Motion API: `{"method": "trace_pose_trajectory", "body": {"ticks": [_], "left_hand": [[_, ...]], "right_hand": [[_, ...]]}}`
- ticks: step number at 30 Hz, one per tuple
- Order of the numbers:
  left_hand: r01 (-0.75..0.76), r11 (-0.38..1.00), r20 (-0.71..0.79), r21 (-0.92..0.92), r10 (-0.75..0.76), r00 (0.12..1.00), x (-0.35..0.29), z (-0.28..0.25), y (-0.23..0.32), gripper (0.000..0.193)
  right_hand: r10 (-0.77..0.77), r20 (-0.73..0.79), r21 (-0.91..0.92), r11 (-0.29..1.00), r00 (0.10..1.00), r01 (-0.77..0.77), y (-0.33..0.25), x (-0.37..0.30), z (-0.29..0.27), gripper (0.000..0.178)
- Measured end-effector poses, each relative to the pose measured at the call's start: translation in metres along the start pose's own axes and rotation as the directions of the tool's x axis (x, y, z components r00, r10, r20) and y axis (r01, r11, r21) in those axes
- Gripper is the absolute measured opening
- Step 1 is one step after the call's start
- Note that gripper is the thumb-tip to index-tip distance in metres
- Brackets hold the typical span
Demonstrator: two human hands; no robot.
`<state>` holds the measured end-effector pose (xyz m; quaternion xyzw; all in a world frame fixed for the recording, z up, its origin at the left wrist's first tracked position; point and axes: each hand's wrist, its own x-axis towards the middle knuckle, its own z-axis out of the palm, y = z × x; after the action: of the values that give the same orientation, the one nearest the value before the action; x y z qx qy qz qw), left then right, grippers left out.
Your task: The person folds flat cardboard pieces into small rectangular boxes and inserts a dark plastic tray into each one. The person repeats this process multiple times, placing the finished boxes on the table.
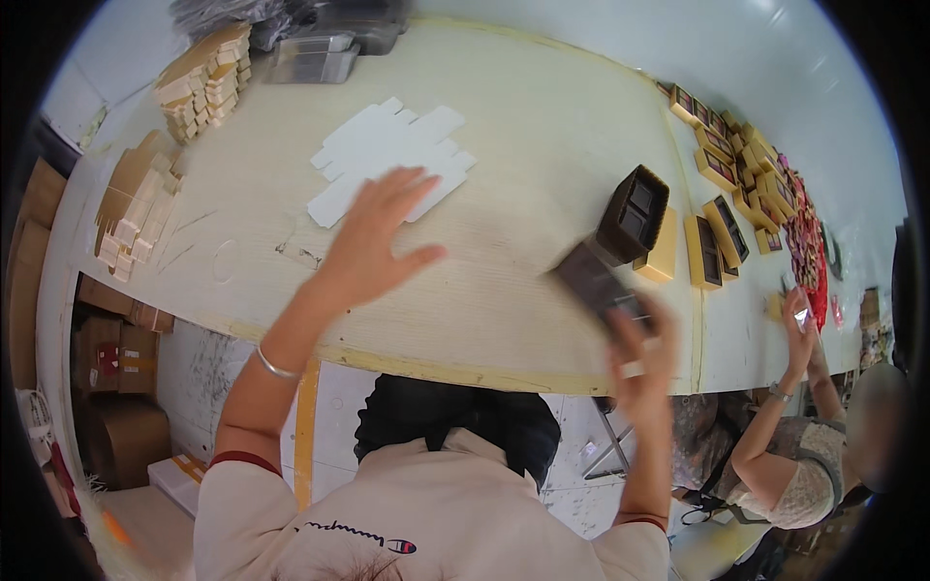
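My left hand (373, 242) is open, fingers spread, over the near edge of a flat white cardboard box blank (392, 145) on the table; I cannot tell if it touches. My right hand (647, 353) grips a dark brown plastic tray (589, 279) with square hollows, blurred by motion, near the table's front edge. Just beyond it stands a stack of similar dark trays (635, 211). A yellow box (661, 254) sits beside that stack. Two more yellow boxes with dark windows (704, 254) lie a little farther right.
Stacks of folded box blanks (205, 82) line the table's left side. Clear plastic containers (315, 60) are at the back. Many yellow boxes (760, 179) and red items (806, 242) crowd the right, where another person's hands (800, 324) work. Cartons (121, 353) stand below left.
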<state>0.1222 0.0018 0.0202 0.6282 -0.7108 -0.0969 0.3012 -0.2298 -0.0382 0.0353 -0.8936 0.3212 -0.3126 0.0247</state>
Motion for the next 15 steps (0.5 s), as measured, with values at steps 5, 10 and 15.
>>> {"method": "trace_pose_trajectory", "body": {"ticks": [5, 10, 15], "left_hand": [[0.122, 0.931, -0.024, 0.343, -0.121, 0.992, 0.021, 0.012, -0.021, 0.056], [0.061, 0.871, 0.1, 0.488, -0.125, 0.987, 0.033, 0.021, -0.047, 0.026], [-0.104, 0.91, -0.182, 0.402, 0.191, 0.965, 0.006, -0.005, -0.023, 0.009]], "right_hand": [[0.195, -0.202, -0.344, 0.903, 0.96, -0.256, 0.129, 0.037, -0.087, 0.042], [0.092, -0.222, -0.302, 0.94, 0.971, -0.158, 0.106, 0.052, -0.064, 0.045], [0.015, -0.047, -0.113, 0.993, 0.999, -0.02, 0.036, 0.016, -0.015, 0.049]]}}
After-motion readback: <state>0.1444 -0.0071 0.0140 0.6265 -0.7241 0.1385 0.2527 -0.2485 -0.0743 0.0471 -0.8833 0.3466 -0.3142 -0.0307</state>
